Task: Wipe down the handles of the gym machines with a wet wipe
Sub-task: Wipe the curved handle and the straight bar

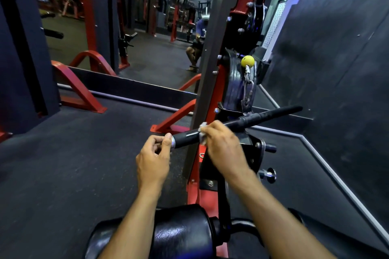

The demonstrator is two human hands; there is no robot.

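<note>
The straight cable bar (237, 124) hangs mid-frame, its long axis running from eight o'clock up to two o'clock. The right hand (223, 145) curls around it, clamping the wet wipe (202, 134) near the low end. The left hand (154, 157) pinches the metal end cap (173, 143); unwiped length lies toward two o'clock.

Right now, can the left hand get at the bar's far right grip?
Probably not directly: the left hand pinches the bar's near end cap, and the right hand, wiping with the wet wipe, lies between.
</note>
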